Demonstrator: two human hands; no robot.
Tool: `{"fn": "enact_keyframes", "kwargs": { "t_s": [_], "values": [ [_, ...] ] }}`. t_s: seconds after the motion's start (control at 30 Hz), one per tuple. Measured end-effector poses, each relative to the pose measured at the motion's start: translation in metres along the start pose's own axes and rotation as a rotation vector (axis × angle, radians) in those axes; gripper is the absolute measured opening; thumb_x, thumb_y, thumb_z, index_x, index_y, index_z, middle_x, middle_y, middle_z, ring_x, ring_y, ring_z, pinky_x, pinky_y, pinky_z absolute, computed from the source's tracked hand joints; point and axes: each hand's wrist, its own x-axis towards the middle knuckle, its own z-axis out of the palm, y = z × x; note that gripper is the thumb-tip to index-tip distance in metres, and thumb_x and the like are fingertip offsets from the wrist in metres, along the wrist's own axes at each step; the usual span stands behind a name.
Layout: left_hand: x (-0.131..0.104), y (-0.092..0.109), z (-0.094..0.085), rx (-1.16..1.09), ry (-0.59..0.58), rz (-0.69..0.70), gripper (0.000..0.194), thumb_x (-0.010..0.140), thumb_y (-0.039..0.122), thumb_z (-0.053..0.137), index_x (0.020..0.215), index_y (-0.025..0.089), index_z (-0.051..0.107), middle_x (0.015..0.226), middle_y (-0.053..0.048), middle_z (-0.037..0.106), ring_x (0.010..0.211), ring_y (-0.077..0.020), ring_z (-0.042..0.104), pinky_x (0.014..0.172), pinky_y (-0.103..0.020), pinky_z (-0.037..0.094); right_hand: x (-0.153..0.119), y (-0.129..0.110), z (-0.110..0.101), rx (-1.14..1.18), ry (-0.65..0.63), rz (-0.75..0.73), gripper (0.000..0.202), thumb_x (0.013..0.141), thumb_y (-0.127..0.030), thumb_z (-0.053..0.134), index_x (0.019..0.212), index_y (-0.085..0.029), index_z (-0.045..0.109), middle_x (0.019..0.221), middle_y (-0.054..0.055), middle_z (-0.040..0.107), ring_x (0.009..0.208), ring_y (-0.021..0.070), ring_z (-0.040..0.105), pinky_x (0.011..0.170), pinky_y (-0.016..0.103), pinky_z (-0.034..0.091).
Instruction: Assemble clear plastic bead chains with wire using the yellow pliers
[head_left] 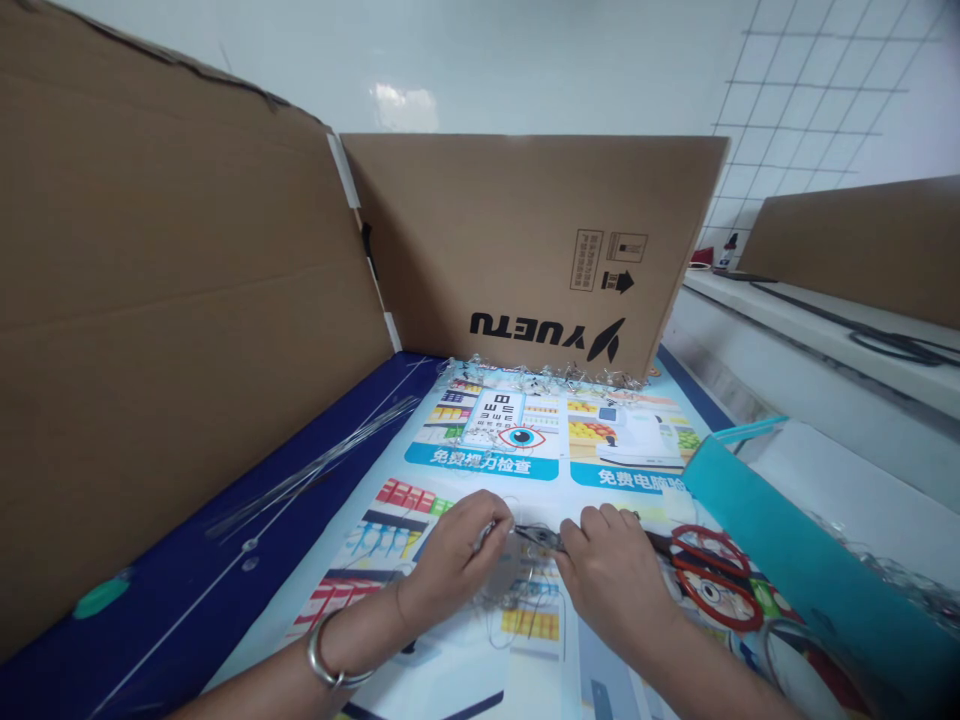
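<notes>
Near the middle of the printed mat [525,660], my left hand [459,555] is closed in a pinch on a thin wire, much of it hidden by the fingers. My right hand [613,565] wraps round a pair of pliers [541,538]; their metal jaws point left and meet the wire at my left fingertips. The pliers' handles are hidden in my palm. Scissors [716,578] with red handles lie just right of my right hand, their dark blades partly behind it. Loose bent wires [517,600] lie below and between the hands.
Straight wires [322,465] lie on the blue surface at left. Bent wire pieces [555,380] line the foot of a cardboard panel [480,230]. Another cardboard panel [165,250] stands at left. A teal box [810,540] with wire pieces stands at right, by a clear round container [802,665].
</notes>
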Motion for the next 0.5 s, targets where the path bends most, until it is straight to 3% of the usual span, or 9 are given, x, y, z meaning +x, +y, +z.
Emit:
{"fn": "enact_keyframes", "kwargs": {
  "t_s": [0.5],
  "values": [
    [-0.0002,-0.0004,0.0014,0.002,0.023,0.0,0.011,0.085,0.017,0.041,0.08,0.017,0.051,0.075,-0.003,0.053,0.072,-0.0142,0.049,0.067,-0.027,0.039,-0.0004,-0.0026,0.0024,-0.003,-0.009,0.004,0.012,0.081,-0.03,0.05,0.08,-0.021,0.057,0.077,0.005,0.052,0.077,0.0211,0.043,0.068,0.035,0.023]
  ]
}}
